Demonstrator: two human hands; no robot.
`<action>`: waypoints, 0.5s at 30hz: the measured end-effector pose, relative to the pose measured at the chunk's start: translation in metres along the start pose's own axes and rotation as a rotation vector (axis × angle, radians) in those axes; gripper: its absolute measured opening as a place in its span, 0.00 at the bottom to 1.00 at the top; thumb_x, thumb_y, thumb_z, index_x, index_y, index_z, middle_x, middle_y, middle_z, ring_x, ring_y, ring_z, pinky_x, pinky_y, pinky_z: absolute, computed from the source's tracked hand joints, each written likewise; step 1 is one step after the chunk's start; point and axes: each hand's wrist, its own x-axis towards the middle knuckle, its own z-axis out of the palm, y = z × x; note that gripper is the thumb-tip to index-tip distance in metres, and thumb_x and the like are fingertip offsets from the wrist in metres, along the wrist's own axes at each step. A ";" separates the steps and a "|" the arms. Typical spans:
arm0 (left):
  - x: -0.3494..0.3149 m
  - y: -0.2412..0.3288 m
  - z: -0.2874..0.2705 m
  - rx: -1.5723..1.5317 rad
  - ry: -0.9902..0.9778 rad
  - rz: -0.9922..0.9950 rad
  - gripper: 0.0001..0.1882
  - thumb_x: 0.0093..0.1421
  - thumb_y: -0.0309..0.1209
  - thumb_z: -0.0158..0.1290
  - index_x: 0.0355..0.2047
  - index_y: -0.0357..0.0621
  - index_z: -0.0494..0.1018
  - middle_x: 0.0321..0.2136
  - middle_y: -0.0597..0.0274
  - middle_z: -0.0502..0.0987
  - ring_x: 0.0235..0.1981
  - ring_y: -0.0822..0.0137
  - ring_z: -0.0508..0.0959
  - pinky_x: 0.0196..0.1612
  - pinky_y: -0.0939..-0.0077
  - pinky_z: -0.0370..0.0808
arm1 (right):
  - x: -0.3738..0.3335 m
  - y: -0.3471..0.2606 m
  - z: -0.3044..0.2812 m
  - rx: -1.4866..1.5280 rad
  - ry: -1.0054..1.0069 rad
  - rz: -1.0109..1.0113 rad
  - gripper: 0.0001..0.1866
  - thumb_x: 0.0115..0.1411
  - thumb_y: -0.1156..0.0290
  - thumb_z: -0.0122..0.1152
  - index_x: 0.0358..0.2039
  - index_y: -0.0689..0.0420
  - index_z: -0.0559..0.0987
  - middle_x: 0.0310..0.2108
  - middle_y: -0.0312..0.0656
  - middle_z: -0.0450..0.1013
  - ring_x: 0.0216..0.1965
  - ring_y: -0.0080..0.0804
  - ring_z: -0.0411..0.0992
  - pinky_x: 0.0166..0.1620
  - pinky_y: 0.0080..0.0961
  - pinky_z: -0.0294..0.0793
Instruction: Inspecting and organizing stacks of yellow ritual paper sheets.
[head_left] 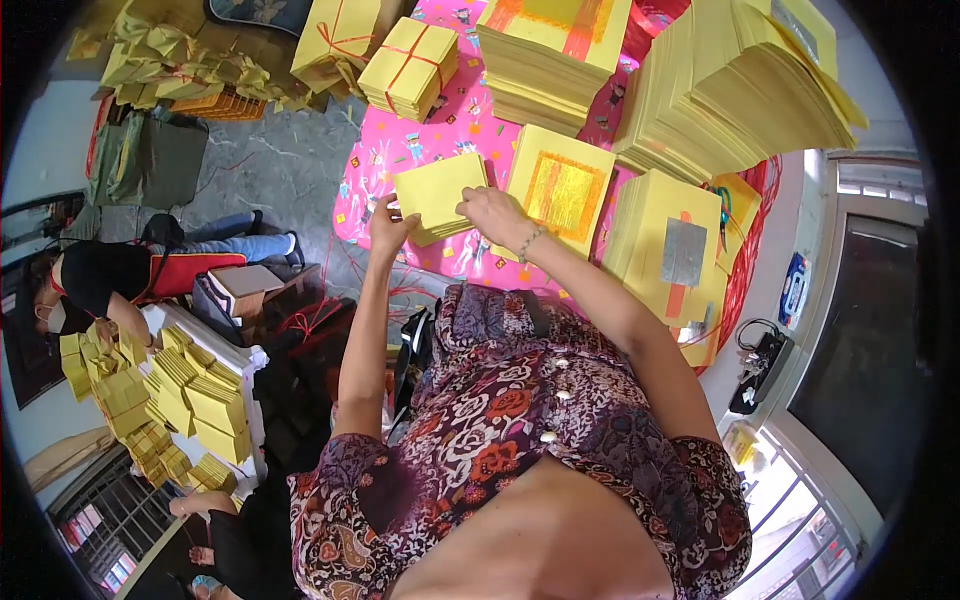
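Observation:
A small stack of plain yellow paper sheets (437, 193) lies on the pink printed tablecloth (372, 190). At its left edge, my left hand (391, 226) grips the stack between thumb and fingers. My right hand (493, 214), with a beaded bracelet on the wrist, has its fingers curled on the right edge of the same stack; the fingertips are partly hidden. Just right of that hand sits a pile of yellow paper with a gold foil square framed in orange (560, 190). Farther right is a pile topped with a silver foil patch (683, 252).
Tall yellow paper piles (720, 100) crowd the far right. A bundle tied with red string (408, 72) stands at the table's far left. Teal-handled scissors (722, 208) lie by red strings (765, 235). Another person (140, 275) works at a side table of yellow packets (195, 390).

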 end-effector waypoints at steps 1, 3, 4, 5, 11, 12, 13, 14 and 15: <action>0.002 0.000 -0.001 0.001 0.004 -0.002 0.35 0.52 0.27 0.67 0.60 0.35 0.66 0.35 0.54 0.80 0.35 0.68 0.79 0.37 0.74 0.77 | 0.001 0.000 0.000 0.002 0.000 -0.004 0.08 0.57 0.75 0.56 0.36 0.55 0.81 0.36 0.42 0.74 0.41 0.41 0.77 0.45 0.34 0.81; 0.006 0.000 -0.001 -0.008 -0.016 -0.023 0.35 0.49 0.28 0.69 0.57 0.35 0.67 0.36 0.52 0.80 0.35 0.66 0.79 0.35 0.74 0.77 | 0.002 0.003 0.003 0.007 -0.021 -0.004 0.09 0.57 0.76 0.54 0.36 0.55 0.81 0.37 0.43 0.74 0.41 0.42 0.77 0.44 0.35 0.80; 0.007 0.000 -0.001 -0.012 -0.011 -0.025 0.35 0.49 0.28 0.69 0.57 0.35 0.67 0.36 0.52 0.80 0.35 0.66 0.79 0.35 0.74 0.77 | 0.001 0.004 0.005 0.005 -0.025 -0.009 0.09 0.57 0.76 0.54 0.36 0.55 0.81 0.37 0.43 0.74 0.41 0.42 0.77 0.44 0.35 0.80; 0.008 0.000 -0.001 0.037 -0.021 -0.045 0.35 0.48 0.29 0.70 0.55 0.35 0.68 0.36 0.52 0.79 0.34 0.66 0.79 0.33 0.74 0.78 | 0.001 0.005 0.007 0.028 0.003 -0.016 0.08 0.57 0.76 0.55 0.33 0.56 0.81 0.36 0.44 0.74 0.42 0.43 0.77 0.44 0.36 0.80; 0.026 0.000 -0.002 -0.004 -0.067 -0.314 0.36 0.45 0.28 0.73 0.52 0.35 0.66 0.36 0.53 0.79 0.32 0.65 0.81 0.30 0.72 0.79 | 0.000 0.006 0.010 0.018 -0.030 -0.027 0.09 0.57 0.76 0.54 0.35 0.58 0.81 0.38 0.47 0.74 0.44 0.45 0.76 0.48 0.37 0.78; 0.028 -0.002 -0.004 -0.029 -0.078 -0.361 0.37 0.45 0.28 0.73 0.52 0.35 0.65 0.35 0.54 0.79 0.31 0.64 0.81 0.30 0.71 0.80 | 0.000 0.004 0.008 0.015 -0.021 -0.033 0.09 0.58 0.77 0.54 0.37 0.58 0.81 0.39 0.48 0.74 0.44 0.45 0.76 0.49 0.37 0.77; 0.030 -0.006 -0.006 -0.033 -0.069 -0.364 0.37 0.45 0.28 0.73 0.52 0.35 0.65 0.35 0.54 0.79 0.31 0.64 0.81 0.30 0.71 0.80 | -0.001 0.002 0.006 0.015 -0.023 -0.043 0.09 0.58 0.77 0.54 0.37 0.58 0.81 0.39 0.48 0.74 0.44 0.45 0.76 0.49 0.37 0.77; 0.031 -0.010 -0.008 -0.125 -0.078 -0.375 0.36 0.45 0.27 0.73 0.51 0.34 0.66 0.34 0.53 0.79 0.29 0.64 0.81 0.27 0.71 0.80 | 0.000 0.000 0.003 0.054 -0.006 -0.057 0.11 0.57 0.78 0.54 0.39 0.60 0.81 0.38 0.49 0.74 0.43 0.46 0.76 0.48 0.38 0.77; 0.033 -0.008 -0.007 -0.213 -0.099 -0.382 0.35 0.44 0.27 0.72 0.50 0.33 0.66 0.32 0.53 0.78 0.27 0.65 0.81 0.23 0.71 0.80 | -0.001 0.003 0.001 0.091 0.013 -0.058 0.12 0.57 0.78 0.54 0.41 0.61 0.81 0.37 0.49 0.74 0.42 0.47 0.76 0.47 0.38 0.77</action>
